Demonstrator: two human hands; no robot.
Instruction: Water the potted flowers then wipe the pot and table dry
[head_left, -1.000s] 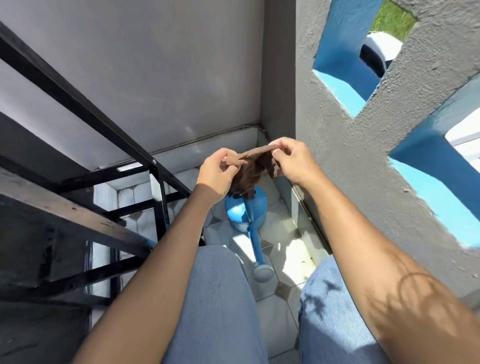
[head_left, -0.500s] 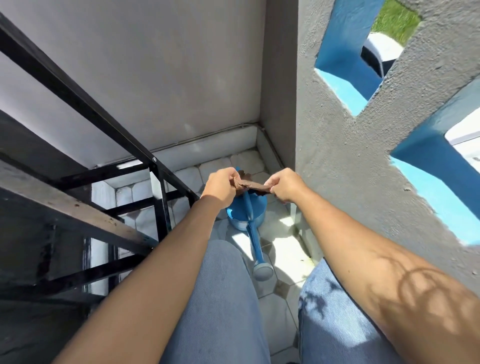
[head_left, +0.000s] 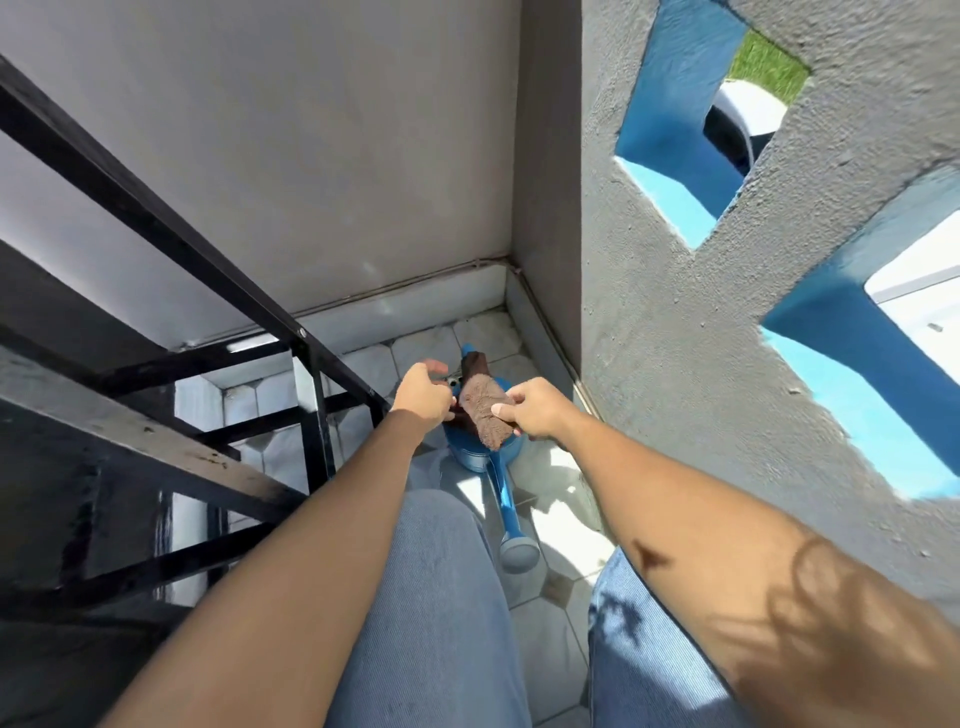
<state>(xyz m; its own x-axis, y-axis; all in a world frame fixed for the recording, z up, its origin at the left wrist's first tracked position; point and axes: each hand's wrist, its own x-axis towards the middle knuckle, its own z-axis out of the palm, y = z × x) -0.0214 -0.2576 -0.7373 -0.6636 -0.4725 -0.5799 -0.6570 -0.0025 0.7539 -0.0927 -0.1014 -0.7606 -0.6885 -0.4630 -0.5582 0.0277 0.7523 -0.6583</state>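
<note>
A blue watering can (head_left: 480, 457) stands on the tiled floor in the wall corner, its spout (head_left: 506, 499) pointing toward me. A folded brown cloth (head_left: 483, 410) lies draped over the can's top. My right hand (head_left: 537, 413) pinches the cloth's right edge between thumb and fingers. My left hand (head_left: 423, 397) is at the cloth's left edge with its upper finger lifted; whether it still grips is unclear. No pot or flowers are in view.
A black metal frame (head_left: 311, 405) with a dark slab fills the left side. A rough grey wall with blue openings (head_left: 675, 156) rises close on the right. My legs in jeans (head_left: 441, 597) are below. Pale floor tiles (head_left: 550, 649) lie between them.
Both hands have brought the brown cloth down from chest height onto the watering can. The cloth, first hanging and then stretched taut, now rests on the can, and my left fingers have loosened.
</note>
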